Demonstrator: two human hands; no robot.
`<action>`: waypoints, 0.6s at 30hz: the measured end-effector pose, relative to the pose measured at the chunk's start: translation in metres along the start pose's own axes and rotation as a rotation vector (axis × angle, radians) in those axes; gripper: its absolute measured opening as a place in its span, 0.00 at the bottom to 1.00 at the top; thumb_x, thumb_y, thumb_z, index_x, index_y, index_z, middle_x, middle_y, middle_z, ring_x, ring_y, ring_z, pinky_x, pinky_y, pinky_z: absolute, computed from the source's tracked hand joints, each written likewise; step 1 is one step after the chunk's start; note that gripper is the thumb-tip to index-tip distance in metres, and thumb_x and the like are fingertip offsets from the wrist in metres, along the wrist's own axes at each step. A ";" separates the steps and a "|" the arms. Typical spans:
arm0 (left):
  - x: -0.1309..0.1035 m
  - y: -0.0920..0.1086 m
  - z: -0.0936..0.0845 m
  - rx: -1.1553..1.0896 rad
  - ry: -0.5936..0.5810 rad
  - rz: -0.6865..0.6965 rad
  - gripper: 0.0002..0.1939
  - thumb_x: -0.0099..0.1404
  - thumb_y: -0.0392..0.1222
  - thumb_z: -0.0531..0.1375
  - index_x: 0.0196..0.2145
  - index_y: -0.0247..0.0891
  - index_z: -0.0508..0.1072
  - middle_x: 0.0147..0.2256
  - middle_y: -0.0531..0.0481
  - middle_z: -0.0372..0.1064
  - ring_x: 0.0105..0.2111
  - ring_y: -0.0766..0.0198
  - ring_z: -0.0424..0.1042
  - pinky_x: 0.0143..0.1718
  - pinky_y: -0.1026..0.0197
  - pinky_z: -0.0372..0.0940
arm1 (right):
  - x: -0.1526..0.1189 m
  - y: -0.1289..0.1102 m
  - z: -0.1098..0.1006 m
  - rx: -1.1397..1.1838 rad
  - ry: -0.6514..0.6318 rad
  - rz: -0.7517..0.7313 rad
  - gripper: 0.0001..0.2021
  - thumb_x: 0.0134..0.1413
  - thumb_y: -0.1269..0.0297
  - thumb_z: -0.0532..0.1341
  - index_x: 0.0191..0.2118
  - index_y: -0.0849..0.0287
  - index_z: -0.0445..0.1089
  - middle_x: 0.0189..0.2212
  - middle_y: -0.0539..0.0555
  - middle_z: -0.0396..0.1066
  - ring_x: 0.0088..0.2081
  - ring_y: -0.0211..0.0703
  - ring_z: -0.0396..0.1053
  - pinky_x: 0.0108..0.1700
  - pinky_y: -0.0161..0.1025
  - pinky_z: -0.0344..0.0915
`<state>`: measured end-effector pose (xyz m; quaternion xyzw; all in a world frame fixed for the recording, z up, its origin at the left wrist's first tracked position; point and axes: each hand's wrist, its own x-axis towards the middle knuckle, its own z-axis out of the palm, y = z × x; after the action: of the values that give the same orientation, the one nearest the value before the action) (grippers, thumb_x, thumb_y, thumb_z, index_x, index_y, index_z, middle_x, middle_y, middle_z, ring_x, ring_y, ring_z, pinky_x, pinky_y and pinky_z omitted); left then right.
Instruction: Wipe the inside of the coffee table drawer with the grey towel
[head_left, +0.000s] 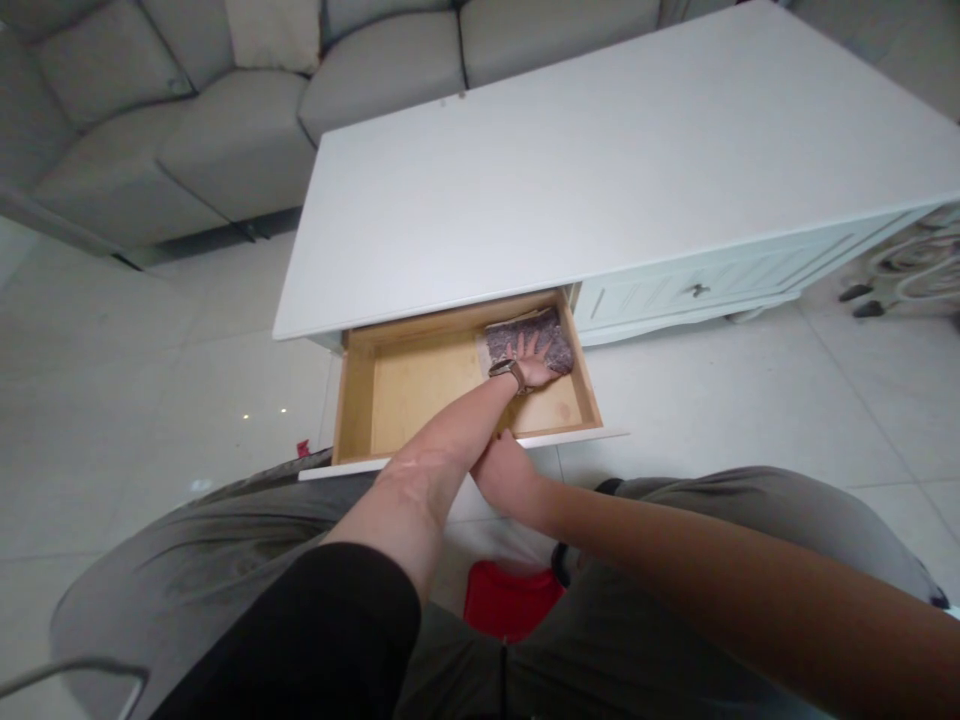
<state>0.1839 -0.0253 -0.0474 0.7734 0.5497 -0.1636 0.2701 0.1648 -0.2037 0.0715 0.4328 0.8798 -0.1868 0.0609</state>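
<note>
My left hand lies flat with spread fingers on a folded, dark purple patterned cloth. This cloth sits at the back right of an open wooden drawer, and a watch is on my left wrist. Crossing below that forearm, my right hand is closed at the white drawer front, its fingers over the top edge. The left forearm partly hides where those fingers meet the drawer.
The drawer belongs to a white coffee table with a second, shut drawer on the right. A grey sofa stands behind. Between my legs on the tiled floor is a red plastic object.
</note>
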 end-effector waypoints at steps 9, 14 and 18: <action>-0.090 -0.172 -0.018 0.046 -0.021 -0.302 0.55 0.63 0.71 0.55 0.75 0.45 0.34 0.75 0.44 0.20 0.73 0.38 0.24 0.68 0.30 0.36 | -0.013 -0.003 -0.012 -0.080 -0.021 -0.006 0.16 0.67 0.73 0.49 0.56 0.62 0.65 0.48 0.64 0.70 0.45 0.51 0.72 0.41 0.45 0.68; -0.156 -0.232 -0.008 0.081 0.017 -0.404 0.46 0.69 0.58 0.54 0.74 0.33 0.42 0.74 0.32 0.28 0.73 0.37 0.33 0.69 0.35 0.41 | -0.011 -0.002 -0.007 -0.102 -0.020 -0.008 0.17 0.67 0.73 0.48 0.57 0.63 0.64 0.48 0.65 0.69 0.46 0.51 0.71 0.42 0.45 0.67; -0.185 -0.232 -0.034 -0.016 -0.043 -0.183 0.30 0.74 0.52 0.48 0.66 0.32 0.63 0.67 0.38 0.60 0.64 0.50 0.61 0.65 0.52 0.54 | -0.010 -0.002 -0.004 -0.115 -0.027 -0.009 0.16 0.67 0.72 0.49 0.57 0.63 0.63 0.49 0.65 0.69 0.46 0.52 0.71 0.43 0.45 0.66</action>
<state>-0.0984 -0.0882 0.0270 0.7141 0.6134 -0.1998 0.2719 0.1700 -0.2108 0.0786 0.4222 0.8901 -0.1420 0.0967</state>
